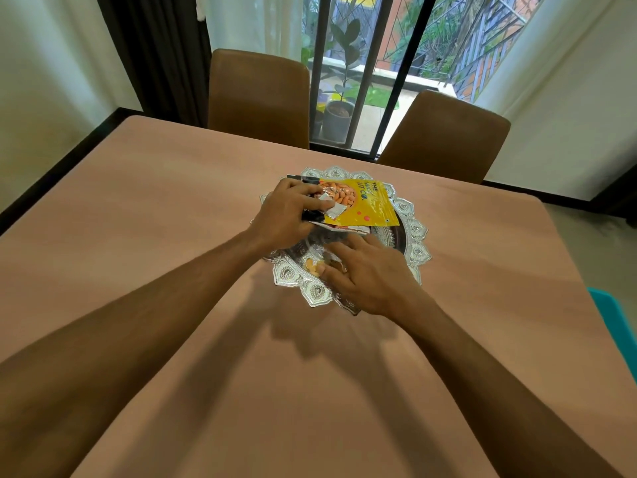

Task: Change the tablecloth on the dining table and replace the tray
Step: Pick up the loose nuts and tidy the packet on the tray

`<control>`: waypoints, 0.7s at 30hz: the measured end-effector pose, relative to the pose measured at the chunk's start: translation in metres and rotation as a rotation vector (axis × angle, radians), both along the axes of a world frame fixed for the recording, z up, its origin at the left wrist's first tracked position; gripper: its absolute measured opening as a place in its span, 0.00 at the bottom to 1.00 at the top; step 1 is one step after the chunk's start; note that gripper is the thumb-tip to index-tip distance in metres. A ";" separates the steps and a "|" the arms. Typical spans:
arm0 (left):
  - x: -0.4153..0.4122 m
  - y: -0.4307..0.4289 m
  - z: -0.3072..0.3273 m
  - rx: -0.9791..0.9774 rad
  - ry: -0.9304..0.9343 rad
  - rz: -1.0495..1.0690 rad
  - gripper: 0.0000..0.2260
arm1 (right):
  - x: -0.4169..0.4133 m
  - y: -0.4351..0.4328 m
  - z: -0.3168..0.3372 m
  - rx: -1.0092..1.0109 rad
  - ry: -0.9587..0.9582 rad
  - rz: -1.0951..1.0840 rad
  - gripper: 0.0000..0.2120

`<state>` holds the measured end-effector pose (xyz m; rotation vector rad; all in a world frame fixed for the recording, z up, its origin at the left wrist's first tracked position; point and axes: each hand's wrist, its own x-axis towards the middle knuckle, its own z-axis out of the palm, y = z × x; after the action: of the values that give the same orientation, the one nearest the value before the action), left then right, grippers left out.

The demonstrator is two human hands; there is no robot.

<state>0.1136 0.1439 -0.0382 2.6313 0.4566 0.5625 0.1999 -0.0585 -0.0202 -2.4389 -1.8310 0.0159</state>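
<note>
A pinkish-brown tablecloth (172,236) covers the dining table. On it, past the middle, stands an ornate silver tray (415,232) with a scalloped rim. My left hand (289,215) grips a stack of snack packets above the tray's far side, the top one a yellow nut packet (368,205), with a small silver sachet (332,208) under its fingers. My right hand (368,274) lies over the tray's near side, its fingers closed around small nut packets (312,265) in the tray. The tray's middle is mostly hidden by both hands.
Two brown chairs (258,98) (444,136) stand at the far side of the table, in front of a barred window with potted plants (339,112) outside. A dark curtain hangs at the back left. A teal object (610,312) shows at the right edge.
</note>
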 end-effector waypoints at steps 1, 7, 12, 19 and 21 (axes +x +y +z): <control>0.000 0.000 0.000 0.003 0.002 0.000 0.19 | -0.002 0.001 -0.001 -0.040 -0.006 0.000 0.32; 0.001 0.000 -0.001 0.017 -0.002 0.007 0.18 | -0.013 0.021 -0.010 -0.040 0.151 0.087 0.29; 0.001 0.001 -0.002 0.027 -0.008 0.004 0.18 | -0.019 0.024 -0.011 -0.014 0.220 0.193 0.16; 0.002 -0.001 -0.001 0.030 0.005 0.011 0.18 | -0.018 0.017 -0.013 0.057 0.290 0.088 0.16; 0.002 -0.001 0.000 0.034 0.009 0.013 0.18 | -0.017 0.020 -0.013 0.059 0.290 0.070 0.17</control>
<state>0.1155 0.1426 -0.0387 2.6659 0.4714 0.5678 0.1830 -0.0386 -0.0332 -2.1964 -1.7594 0.2996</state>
